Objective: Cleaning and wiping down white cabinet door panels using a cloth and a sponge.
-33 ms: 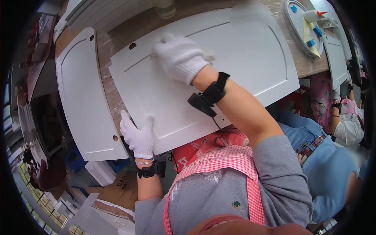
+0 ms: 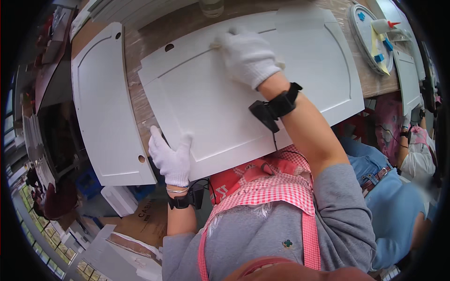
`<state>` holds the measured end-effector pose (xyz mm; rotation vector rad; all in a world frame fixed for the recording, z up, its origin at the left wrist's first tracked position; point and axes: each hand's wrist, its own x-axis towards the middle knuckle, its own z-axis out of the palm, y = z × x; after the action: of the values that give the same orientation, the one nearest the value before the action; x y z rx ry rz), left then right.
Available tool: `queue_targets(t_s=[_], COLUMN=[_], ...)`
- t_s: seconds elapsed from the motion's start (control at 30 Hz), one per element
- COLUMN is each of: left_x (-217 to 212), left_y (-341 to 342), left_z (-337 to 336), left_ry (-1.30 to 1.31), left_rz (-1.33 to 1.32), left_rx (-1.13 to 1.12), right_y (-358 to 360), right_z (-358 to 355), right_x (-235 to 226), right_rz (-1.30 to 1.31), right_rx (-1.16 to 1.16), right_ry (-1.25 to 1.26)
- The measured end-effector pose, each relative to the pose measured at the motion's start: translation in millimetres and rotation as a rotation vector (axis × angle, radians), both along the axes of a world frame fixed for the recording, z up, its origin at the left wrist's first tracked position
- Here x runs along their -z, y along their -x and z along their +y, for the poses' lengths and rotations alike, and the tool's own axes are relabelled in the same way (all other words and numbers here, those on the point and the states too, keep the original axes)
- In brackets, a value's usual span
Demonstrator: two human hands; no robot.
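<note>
A large white panel [image 2: 211,112] with a grooved border and a cutout near its far left corner lies flat before me. My right hand [image 2: 248,58], in a white knitted glove, presses on its far half next to the groove, fingers bent. Pale edges of a thin piece [image 2: 280,64] show from under that palm; its kind is hidden. At the panel's near left corner rests my left hand [image 2: 169,157], gloved too, thumb and forefinger spread. The thumb lies over the panel and the forefinger points along the outside of its left edge.
Another white panel [image 2: 105,107] lies to the left. Far right, a round white lid [image 2: 354,28] bears a glue bottle [image 2: 382,26] and blue pieces. A clear container [image 2: 211,7] stands at the far edge. Co-workers sit on the right, one in blue jeans [image 2: 396,206].
My right hand has slid rightward over the panel, along the far groove. My left hand stays at the same corner. The whole view has shifted slightly.
</note>
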<state>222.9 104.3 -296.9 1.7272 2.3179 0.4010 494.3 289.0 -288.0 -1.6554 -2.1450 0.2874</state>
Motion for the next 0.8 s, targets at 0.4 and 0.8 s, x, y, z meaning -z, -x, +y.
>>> queue_targets(t_s=[0.4, 0.8], left_x=[24, 39], left_y=[-4, 11], left_z=[20, 28], left_ry=[-0.247, -0.318], left_rz=[-0.164, -0.119], left_rx=[0.255, 0.347], right_y=[141, 24], right_z=[15, 30], right_x=[0, -27], right_rz=[-0.273, -0.274], right_rx=[-0.207, 0.091], right_ry=[-0.073, -0.172])
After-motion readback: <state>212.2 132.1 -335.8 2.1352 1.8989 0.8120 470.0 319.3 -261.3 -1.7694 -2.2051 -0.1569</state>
